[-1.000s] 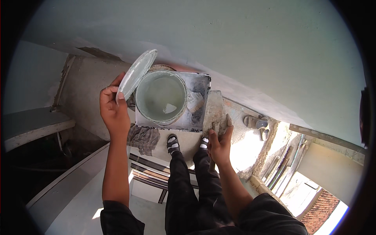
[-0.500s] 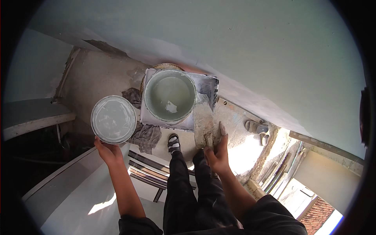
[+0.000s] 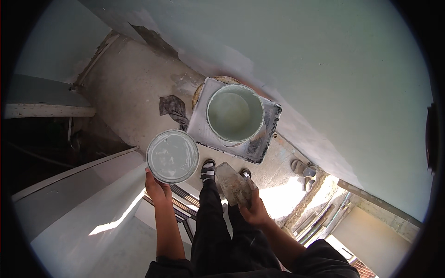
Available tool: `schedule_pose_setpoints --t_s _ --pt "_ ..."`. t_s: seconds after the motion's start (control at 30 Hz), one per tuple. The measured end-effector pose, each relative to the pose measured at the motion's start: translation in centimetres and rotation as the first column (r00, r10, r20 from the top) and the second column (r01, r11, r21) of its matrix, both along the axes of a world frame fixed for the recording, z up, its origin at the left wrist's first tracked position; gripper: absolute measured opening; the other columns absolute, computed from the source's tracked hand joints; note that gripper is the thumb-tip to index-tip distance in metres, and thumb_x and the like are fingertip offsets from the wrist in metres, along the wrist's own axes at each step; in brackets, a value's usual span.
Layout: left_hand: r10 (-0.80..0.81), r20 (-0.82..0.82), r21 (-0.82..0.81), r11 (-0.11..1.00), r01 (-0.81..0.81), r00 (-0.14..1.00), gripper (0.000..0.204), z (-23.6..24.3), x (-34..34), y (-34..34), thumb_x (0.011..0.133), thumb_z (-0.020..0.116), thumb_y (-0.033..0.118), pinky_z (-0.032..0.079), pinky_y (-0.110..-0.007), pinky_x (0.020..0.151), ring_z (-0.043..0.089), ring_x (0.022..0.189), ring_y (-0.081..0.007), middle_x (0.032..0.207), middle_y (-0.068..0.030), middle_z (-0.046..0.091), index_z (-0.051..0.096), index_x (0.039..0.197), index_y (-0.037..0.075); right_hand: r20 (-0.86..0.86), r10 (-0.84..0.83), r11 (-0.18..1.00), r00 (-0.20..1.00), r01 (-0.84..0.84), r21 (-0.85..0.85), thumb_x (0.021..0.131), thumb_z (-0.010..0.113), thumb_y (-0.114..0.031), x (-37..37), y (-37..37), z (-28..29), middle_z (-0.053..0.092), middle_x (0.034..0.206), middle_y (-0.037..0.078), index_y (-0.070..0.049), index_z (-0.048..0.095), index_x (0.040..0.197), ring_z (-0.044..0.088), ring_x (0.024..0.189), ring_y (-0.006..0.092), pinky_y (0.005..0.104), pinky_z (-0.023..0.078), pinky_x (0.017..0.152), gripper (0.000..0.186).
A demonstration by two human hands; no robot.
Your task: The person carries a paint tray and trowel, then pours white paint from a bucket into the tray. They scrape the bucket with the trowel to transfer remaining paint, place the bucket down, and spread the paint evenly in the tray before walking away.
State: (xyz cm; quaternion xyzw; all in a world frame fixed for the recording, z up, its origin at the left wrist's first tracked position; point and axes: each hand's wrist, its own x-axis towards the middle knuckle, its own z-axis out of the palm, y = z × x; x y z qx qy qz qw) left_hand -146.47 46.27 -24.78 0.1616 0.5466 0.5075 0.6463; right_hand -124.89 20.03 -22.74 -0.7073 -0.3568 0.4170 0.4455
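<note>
My left hand (image 3: 159, 187) holds a round pale lid (image 3: 171, 155) by its lower edge, its broad face up, below and left of the bucket. My right hand (image 3: 252, 208) grips a flat metal blade (image 3: 229, 178) smeared with dried plaster, held low over my legs. A round bucket (image 3: 252, 118), its inside coated pale green, holds a pale liquid and stands on a square, paint-stained tray (image 3: 199, 125); both are beyond my hands.
A dark crumpled cloth (image 3: 172, 107) lies left of the tray. Loose sandals (image 3: 303, 173) sit by the right wall (image 3: 352, 83). A ledge (image 3: 51, 110) juts from the left, over a dark recess. Long pipes (image 3: 315, 220) lie at lower right.
The lid has come down from a tilted position beside the bucket to lie flat in my hand. The blade has moved down and left, away from the tray. The bucket sits further right in view.
</note>
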Motion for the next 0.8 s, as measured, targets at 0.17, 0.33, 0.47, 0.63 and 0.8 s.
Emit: schedule_pose_setpoints --t_s 0.17,0.33,0.47,0.63,0.8 --pt "0.002 -0.029 -0.015 1.000 -0.003 1.000 0.038 0.3 -1.2 -1.4 0.105 0.052 0.026 0.053 -0.036 0.100 0.063 0.116 -0.0234 0.127 -0.0131 0.063 0.053 0.131 -0.002 0.026 0.088 0.989 0.996 -0.084 -0.121 0.086 0.059 0.000 -0.5 2.1 0.2 0.067 0.106 0.020 0.004 0.011 0.152 0.070 0.093 0.0315 0.0396 0.055 0.083 0.081" --pt "0.048 -0.070 -0.013 0.999 -0.050 0.996 0.025 -1.2 -3.3 -2.3 0.105 0.051 0.024 0.057 -0.035 0.089 0.068 0.104 -0.0197 0.114 -0.0075 0.068 0.059 0.118 0.004 0.007 0.070 0.961 0.998 -0.065 -0.269 0.089 0.062 -0.008 -1.3 5.7 0.7 0.069 0.095 0.020 0.004 0.012 0.148 0.071 0.089 0.0342 0.0400 0.056 0.080 0.078" --pt "0.140 -0.044 0.008 0.990 -0.140 0.989 0.025 -3.6 -5.8 -2.4 0.104 0.055 0.026 0.059 -0.035 0.084 0.067 0.101 -0.0193 0.110 -0.0065 0.067 0.058 0.116 0.005 -0.068 0.168 0.901 0.983 -0.181 -0.394 0.090 0.064 -0.013 -2.3 10.8 2.3 0.068 0.095 0.026 0.007 0.015 0.141 0.070 0.090 0.0402 0.0438 0.055 0.079 0.073" --pt "0.216 -0.108 -0.045 0.974 -0.222 0.970 0.021 -4.9 -7.4 -0.6 0.104 0.054 0.026 0.058 -0.033 0.078 0.067 0.095 -0.0179 0.107 -0.0048 0.067 0.059 0.112 0.007 0.024 0.231 0.935 0.973 -0.215 -0.281 0.092 0.065 -0.016 -4.7 17.0 0.5 0.066 0.099 0.030 0.010 0.014 0.140 0.069 0.087 0.0453 0.0492 0.053 0.077 0.075" --pt "0.203 -0.409 -0.125 0.953 -0.275 0.890 0.020 -10.0 -10.7 2.5 0.101 0.058 0.028 0.058 -0.040 0.069 0.065 0.093 -0.0172 0.104 -0.0034 0.065 0.060 0.109 0.010 -0.018 0.271 0.923 0.962 -0.266 -0.277 0.093 0.062 -0.017 -7.5 21.8 -2.6 0.063 0.109 0.036 0.004 0.012 0.141 0.065 0.092 0.0501 0.0521 0.053 0.081 0.073"
